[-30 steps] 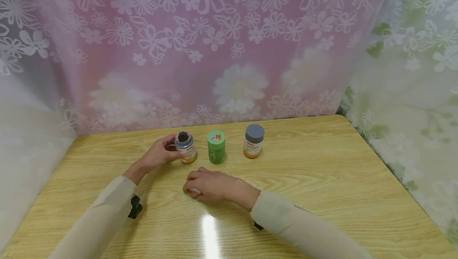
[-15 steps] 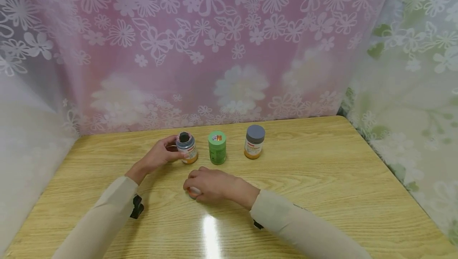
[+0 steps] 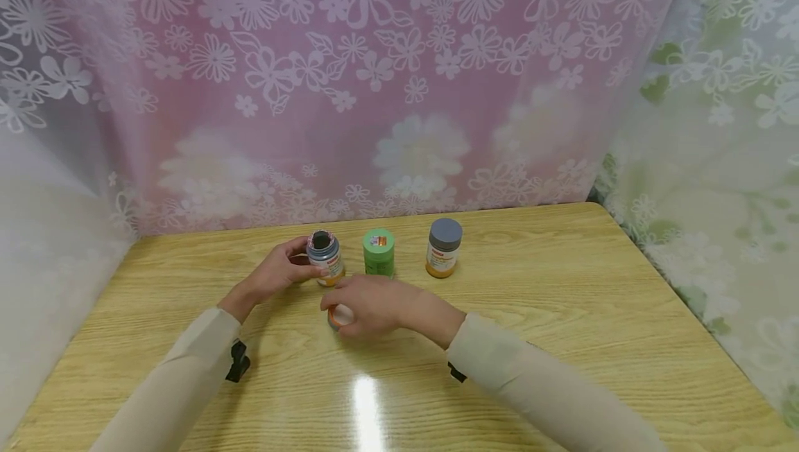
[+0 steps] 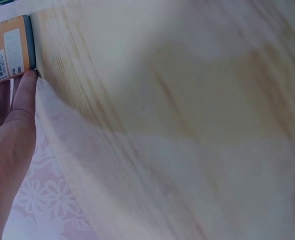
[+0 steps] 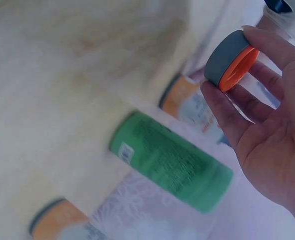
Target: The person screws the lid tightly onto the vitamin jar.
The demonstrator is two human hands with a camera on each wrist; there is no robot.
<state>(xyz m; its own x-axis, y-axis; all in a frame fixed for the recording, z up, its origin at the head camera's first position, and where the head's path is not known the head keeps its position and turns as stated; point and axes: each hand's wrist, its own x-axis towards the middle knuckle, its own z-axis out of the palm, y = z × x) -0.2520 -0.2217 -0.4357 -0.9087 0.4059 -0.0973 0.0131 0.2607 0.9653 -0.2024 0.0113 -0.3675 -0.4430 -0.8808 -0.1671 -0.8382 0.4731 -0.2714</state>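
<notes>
My left hand [image 3: 275,275] grips an uncapped jar [image 3: 332,266] with a grey neck, a white-and-orange label and a dark mouth, standing upright on the table. In the left wrist view, fingers touch the lower side of this jar [image 4: 7,50]. Between the thumb and fingers of my right hand [image 3: 377,306] is a screw lid [image 3: 342,315], just in front of the jar. The right wrist view shows this lid [image 5: 222,60] with a grey outside and an orange inside turned towards the palm. My right hand partly covers the base of a green canister [image 3: 379,247].
Right of the canister stands a second, capped jar [image 3: 444,251] with a grey lid. All stand towards the back of a wooden table [image 3: 530,285]. A pink floral curtain [image 3: 374,91] hangs behind it, and a pale one [image 3: 718,181] at the right.
My right hand has moved with the lid away from me, towards the jar, and now overlaps the green canister's base. My left hand and the jar hold their place.
</notes>
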